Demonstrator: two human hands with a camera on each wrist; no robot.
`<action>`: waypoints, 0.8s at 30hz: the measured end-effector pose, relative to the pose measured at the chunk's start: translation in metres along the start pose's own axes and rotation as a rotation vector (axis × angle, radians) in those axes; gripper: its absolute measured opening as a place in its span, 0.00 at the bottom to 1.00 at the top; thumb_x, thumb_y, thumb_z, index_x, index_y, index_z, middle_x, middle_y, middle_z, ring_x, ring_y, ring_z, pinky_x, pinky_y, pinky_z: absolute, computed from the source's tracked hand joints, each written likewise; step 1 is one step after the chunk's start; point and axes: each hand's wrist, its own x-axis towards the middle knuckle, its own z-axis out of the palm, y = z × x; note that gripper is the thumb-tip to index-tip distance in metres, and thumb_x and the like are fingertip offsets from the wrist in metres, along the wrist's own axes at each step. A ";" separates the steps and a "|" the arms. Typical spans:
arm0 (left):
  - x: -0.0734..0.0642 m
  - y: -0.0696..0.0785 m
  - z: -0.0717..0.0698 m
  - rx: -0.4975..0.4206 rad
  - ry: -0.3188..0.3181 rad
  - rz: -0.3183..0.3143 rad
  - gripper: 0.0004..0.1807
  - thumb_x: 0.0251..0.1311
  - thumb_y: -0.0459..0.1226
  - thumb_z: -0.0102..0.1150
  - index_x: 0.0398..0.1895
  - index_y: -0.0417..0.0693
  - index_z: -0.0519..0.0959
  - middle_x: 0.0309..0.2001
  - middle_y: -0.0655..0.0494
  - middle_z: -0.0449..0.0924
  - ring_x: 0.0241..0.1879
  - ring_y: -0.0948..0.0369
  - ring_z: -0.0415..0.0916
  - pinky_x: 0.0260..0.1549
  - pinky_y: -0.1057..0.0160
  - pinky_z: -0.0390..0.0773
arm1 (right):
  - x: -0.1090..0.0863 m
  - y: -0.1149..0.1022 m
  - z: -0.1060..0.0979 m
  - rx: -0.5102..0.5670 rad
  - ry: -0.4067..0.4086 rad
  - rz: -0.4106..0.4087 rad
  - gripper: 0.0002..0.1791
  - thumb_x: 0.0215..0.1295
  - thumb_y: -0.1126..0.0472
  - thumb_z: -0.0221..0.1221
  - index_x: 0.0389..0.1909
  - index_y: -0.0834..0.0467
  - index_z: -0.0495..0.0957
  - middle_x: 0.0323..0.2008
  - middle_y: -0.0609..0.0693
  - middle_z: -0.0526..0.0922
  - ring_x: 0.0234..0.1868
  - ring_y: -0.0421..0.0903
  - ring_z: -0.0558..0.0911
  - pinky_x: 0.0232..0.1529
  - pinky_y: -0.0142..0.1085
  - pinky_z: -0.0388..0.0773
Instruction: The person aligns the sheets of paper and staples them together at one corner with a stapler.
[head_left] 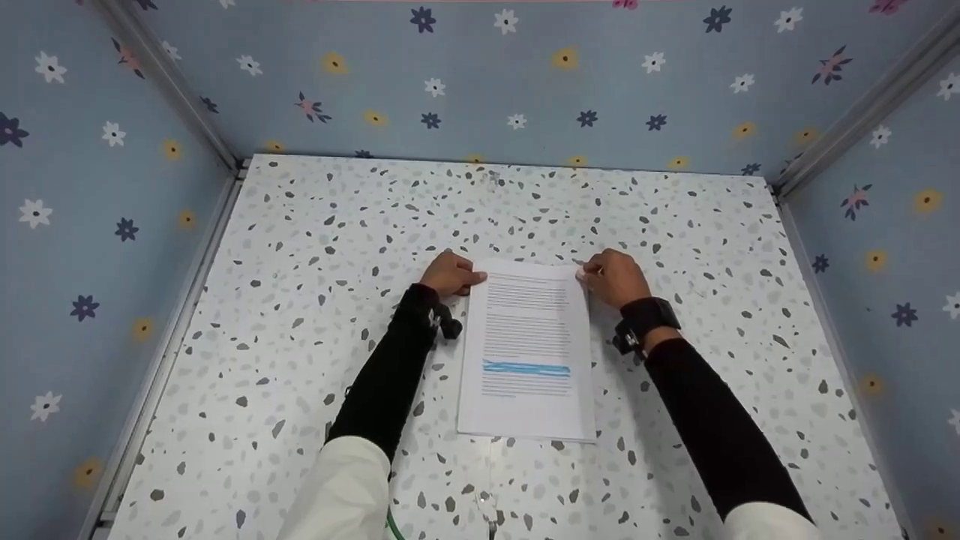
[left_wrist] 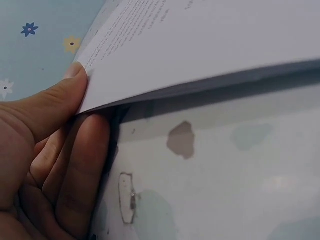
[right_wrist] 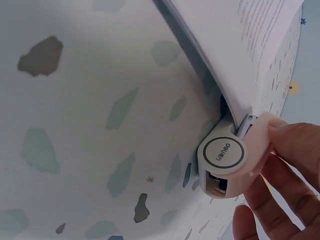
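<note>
A stack of printed paper (head_left: 525, 416) lies on the table, with a blue highlighted band across its lower text. My left hand (head_left: 450, 274) pinches the stack's top left corner, thumb above and fingers beneath, and that corner is lifted off the table in the left wrist view. At the top right corner, my right hand (head_left: 619, 279) grips a small pink-and-white stapler (right_wrist: 225, 152) between thumb and fingers. The paper's corner sits in the mouth of the stapler, and the sheets bend upward there in the right wrist view.
The white speckled table (head_left: 315, 300) is bordered by blue flowered panels (head_left: 495, 82) at the back and both sides. A bit of green cable (head_left: 394, 525) shows at the near edge. Each wrist wears a black strapped camera (head_left: 646, 319).
</note>
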 end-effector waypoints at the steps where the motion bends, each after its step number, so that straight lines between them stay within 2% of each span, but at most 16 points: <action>1: 0.000 0.000 0.000 0.003 0.001 -0.006 0.25 0.65 0.41 0.69 0.14 0.51 0.66 0.15 0.60 0.70 0.17 0.65 0.68 0.21 0.68 0.64 | 0.001 -0.001 -0.001 -0.004 -0.009 0.000 0.09 0.69 0.62 0.66 0.43 0.65 0.87 0.44 0.58 0.83 0.43 0.55 0.79 0.48 0.48 0.76; 4: 0.000 0.000 0.000 0.011 0.003 -0.013 0.25 0.65 0.42 0.69 0.14 0.50 0.67 0.15 0.59 0.69 0.17 0.64 0.67 0.21 0.67 0.63 | 0.002 -0.001 -0.004 -0.020 -0.041 -0.004 0.08 0.69 0.62 0.66 0.41 0.64 0.87 0.43 0.59 0.83 0.41 0.54 0.79 0.46 0.47 0.76; 9: 0.003 0.001 -0.001 0.037 0.004 0.013 0.28 0.65 0.43 0.69 0.13 0.52 0.63 0.14 0.59 0.66 0.16 0.63 0.66 0.21 0.67 0.62 | 0.005 -0.001 -0.010 -0.025 -0.064 -0.018 0.09 0.68 0.62 0.66 0.41 0.65 0.86 0.42 0.59 0.83 0.39 0.54 0.79 0.41 0.46 0.76; 18: -0.004 0.001 0.000 0.011 0.005 0.007 0.29 0.65 0.43 0.69 0.12 0.52 0.62 0.14 0.59 0.65 0.17 0.63 0.64 0.22 0.66 0.61 | 0.011 -0.003 -0.008 -0.070 -0.112 -0.063 0.09 0.67 0.64 0.66 0.40 0.68 0.85 0.39 0.61 0.84 0.36 0.54 0.80 0.41 0.47 0.77; 24: -0.002 -0.001 0.001 0.032 0.004 0.055 0.29 0.65 0.42 0.69 0.11 0.52 0.62 0.13 0.61 0.63 0.15 0.64 0.65 0.21 0.68 0.62 | 0.017 -0.002 -0.011 -0.087 -0.139 -0.091 0.07 0.66 0.65 0.66 0.38 0.67 0.86 0.36 0.60 0.87 0.33 0.53 0.81 0.38 0.45 0.78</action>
